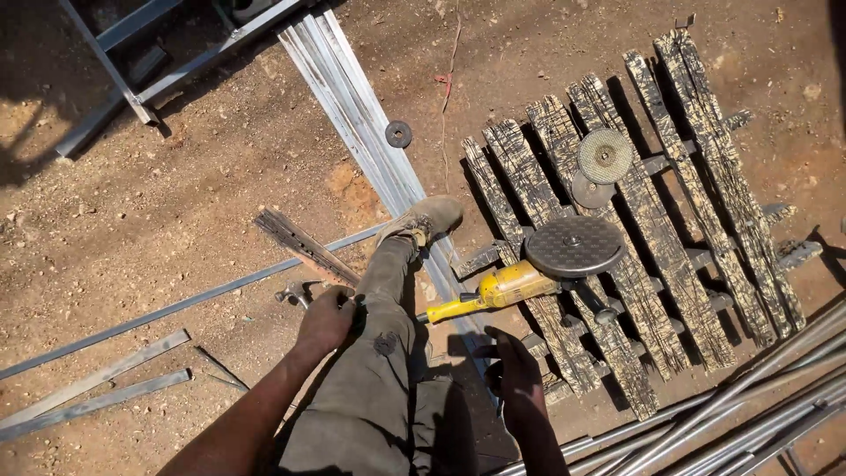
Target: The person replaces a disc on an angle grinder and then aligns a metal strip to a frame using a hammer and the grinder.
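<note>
**Two hands low, yellow grinder just beyond them**

Two hands sit at the near edge of the head view, either side of a raised knee in olive trousers (379, 388). The left hand (324, 319) rests against the knee with its fingers curled; a small dark thing may lie under them, but I cannot tell what it is. The right hand (518, 375) hangs in shadow, fingers loosely bent and holding nothing that shows.

The yellow angle grinder (498, 289) lies on the ground between the hands and a little beyond them, nearer the right hand but not touching it. Its large dark disc (575, 246) rests over the near edge of a charred wooden pallet (670, 220). Farther up the pallet from the grinder lie a pale round grinding disc (604, 156) and a darker disc (589, 190) just beneath it.

Left of the grinder, a tan boot (427, 219) stands on a long grey metal channel (352, 106), with a small dark disc (398, 134) beside it farther up. Right of the grinder, below the pallet, lies a bundle of metal pipes (758, 397). Flat steel strips (97, 388) lie on the dirt well left of the grinder.
</note>
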